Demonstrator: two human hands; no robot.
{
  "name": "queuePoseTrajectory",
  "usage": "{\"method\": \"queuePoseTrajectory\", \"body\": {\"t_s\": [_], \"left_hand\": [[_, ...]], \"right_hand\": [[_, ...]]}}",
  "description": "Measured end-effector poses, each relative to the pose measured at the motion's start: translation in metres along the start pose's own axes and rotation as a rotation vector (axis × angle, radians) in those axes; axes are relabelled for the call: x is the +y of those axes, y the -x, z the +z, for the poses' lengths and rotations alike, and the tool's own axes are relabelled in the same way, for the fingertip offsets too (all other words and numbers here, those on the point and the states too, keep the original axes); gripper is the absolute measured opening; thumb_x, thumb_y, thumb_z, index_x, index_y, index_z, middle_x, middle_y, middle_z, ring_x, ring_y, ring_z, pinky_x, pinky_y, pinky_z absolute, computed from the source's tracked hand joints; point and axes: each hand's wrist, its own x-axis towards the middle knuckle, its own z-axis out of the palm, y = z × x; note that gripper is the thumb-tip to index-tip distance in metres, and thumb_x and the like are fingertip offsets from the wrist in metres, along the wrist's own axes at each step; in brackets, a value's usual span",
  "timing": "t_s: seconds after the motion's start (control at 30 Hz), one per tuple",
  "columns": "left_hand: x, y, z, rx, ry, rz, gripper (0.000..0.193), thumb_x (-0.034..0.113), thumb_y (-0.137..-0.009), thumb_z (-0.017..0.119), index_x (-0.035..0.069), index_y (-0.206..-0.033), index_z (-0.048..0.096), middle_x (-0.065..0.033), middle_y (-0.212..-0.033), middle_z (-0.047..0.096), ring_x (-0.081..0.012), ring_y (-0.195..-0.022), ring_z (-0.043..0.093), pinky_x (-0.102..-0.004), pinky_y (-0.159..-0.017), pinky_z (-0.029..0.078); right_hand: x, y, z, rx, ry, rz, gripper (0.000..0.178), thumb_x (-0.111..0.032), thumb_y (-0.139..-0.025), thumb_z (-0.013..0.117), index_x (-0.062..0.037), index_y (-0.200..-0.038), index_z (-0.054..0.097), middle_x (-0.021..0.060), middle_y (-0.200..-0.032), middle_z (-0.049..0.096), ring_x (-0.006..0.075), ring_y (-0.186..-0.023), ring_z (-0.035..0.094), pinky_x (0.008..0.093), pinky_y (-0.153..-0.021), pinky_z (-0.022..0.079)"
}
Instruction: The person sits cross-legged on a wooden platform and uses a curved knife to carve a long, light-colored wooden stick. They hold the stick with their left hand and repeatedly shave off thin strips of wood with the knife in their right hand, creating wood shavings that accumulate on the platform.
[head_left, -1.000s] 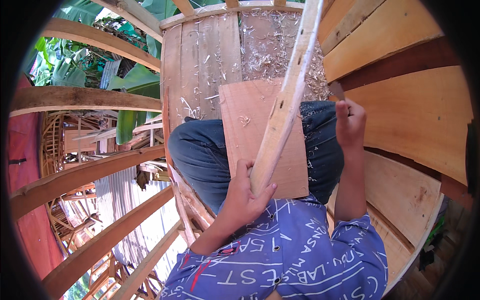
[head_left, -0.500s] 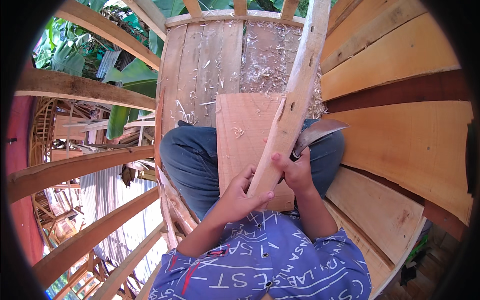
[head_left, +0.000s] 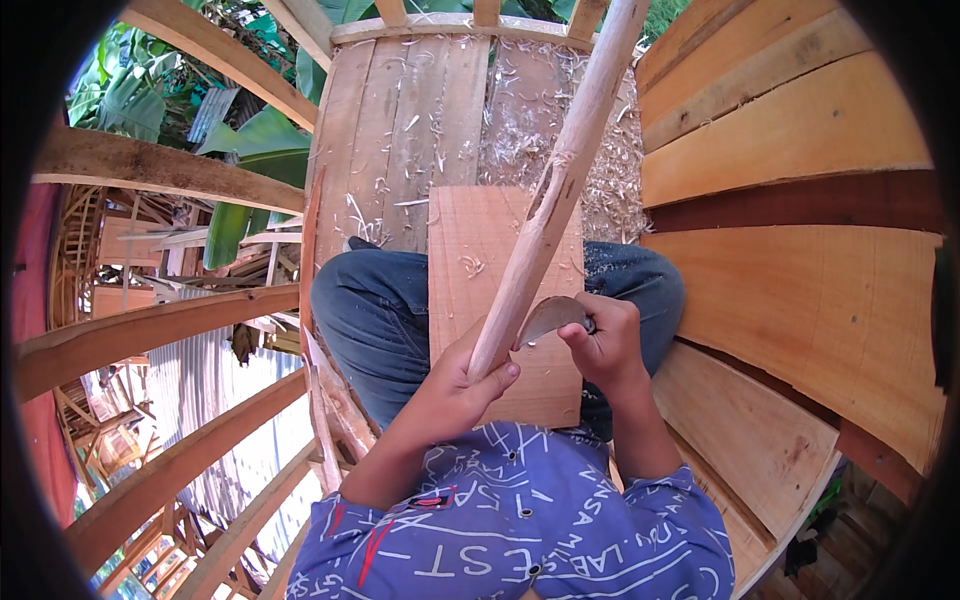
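Observation:
A long pale wooden pole (head_left: 528,240) slants from my lap up past the far rail, its near end wrapped in my left hand (head_left: 468,385). A slot-like hollow shows partway along it. My right hand (head_left: 607,348) grips a knife with a curved blade (head_left: 552,318); the handle is mostly hidden by the fingers. The blade points left, its tip at the pole's right side close to my left hand. Beneath the pole, a flat wooden board (head_left: 470,290) lies across my lap between my knees, with a few curled shavings on it.
I sit cross-legged on a plank floor (head_left: 400,140) strewn with wood shavings (head_left: 540,110). A slatted wooden railing (head_left: 170,310) runs along the left, and a wall of boards (head_left: 800,300) rises on the right. Banana leaves (head_left: 265,145) and corrugated metal sheets lie beyond the railing.
The pole has turned about its length and its near end has shifted left. My right hand has let go of the pole, and the knife blade has swung from pointing right to pointing left.

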Motion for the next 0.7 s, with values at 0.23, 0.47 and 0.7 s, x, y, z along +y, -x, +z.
{"method": "queuePoseTrajectory", "body": {"t_s": [0.23, 0.47, 0.7], "left_hand": [[0.0, 0.006, 0.008, 0.054, -0.207, 0.058, 0.028, 0.009, -0.091, 0.057, 0.0, -0.116, 0.049, -0.0041, -0.092, 0.051, -0.0107, -0.081, 0.049, -0.0266, -0.071, 0.041], [0.004, 0.008, 0.012, -0.01, -0.15, 0.031, 0.047, 0.005, -0.089, 0.055, 0.0, -0.133, 0.039, -0.0122, -0.107, 0.053, -0.0196, -0.098, 0.054, -0.0323, -0.087, 0.043], [0.002, 0.008, 0.012, -0.047, -0.113, -0.009, 0.041, 0.005, -0.089, 0.055, -0.001, -0.127, 0.041, -0.0087, -0.099, 0.051, -0.0154, -0.088, 0.053, -0.03, -0.078, 0.044]], "right_hand": [[-0.004, -0.016, -0.001, 0.156, 0.351, -0.152, 0.069, -0.074, -0.069, 0.059, -0.0079, -0.055, 0.045, 0.0073, -0.048, 0.044, 0.0271, -0.044, 0.051, 0.0356, -0.042, 0.038], [0.001, -0.024, -0.01, 0.243, 0.437, -0.149, 0.073, -0.08, -0.061, 0.059, -0.0083, -0.054, 0.043, 0.0072, -0.049, 0.042, 0.0264, -0.043, 0.048, 0.0352, -0.04, 0.036], [0.009, -0.027, -0.014, 0.302, 0.447, -0.103, 0.074, -0.078, -0.066, 0.057, -0.0069, -0.054, 0.043, 0.0078, -0.047, 0.041, 0.0277, -0.043, 0.047, 0.0357, -0.042, 0.035]]}}
